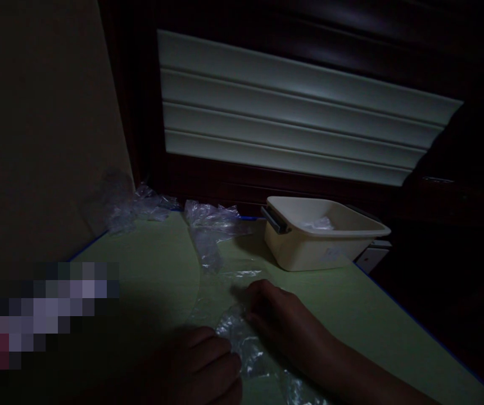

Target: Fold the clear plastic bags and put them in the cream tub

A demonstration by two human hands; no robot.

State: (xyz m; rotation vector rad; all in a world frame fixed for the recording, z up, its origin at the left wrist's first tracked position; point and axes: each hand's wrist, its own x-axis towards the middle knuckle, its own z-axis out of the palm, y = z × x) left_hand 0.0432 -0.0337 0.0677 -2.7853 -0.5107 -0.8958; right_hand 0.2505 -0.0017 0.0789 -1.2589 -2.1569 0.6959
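Both hands are at work low on the tabletop (157,247), between its left and right edges, over a crumpled piece of clear film (245,343). The step in hand looks like handling this film, perhaps sorting or straightening it, though the dim light hides the finer detail. The right hand (273,315) reaches in from the right, thumb and forefinger curled towards each other at the film's upper part; I cannot tell whether its grip is clamped on the film or only resting there. The left hand (212,365) lies at the film's left side, knuckles up and fingers folded under, so its grip cannot be told either. More clear wrap (214,216) lies by the far edge (thin, shiny stuff, easy to lose against the green), and a loose heap (140,205) sits at the far left corner. The bin (296,250) stands near the far right corner, with something pale inside. As I judge it, the next move calls for a sure pinch on one layer and a gentle pull, since such film clings.
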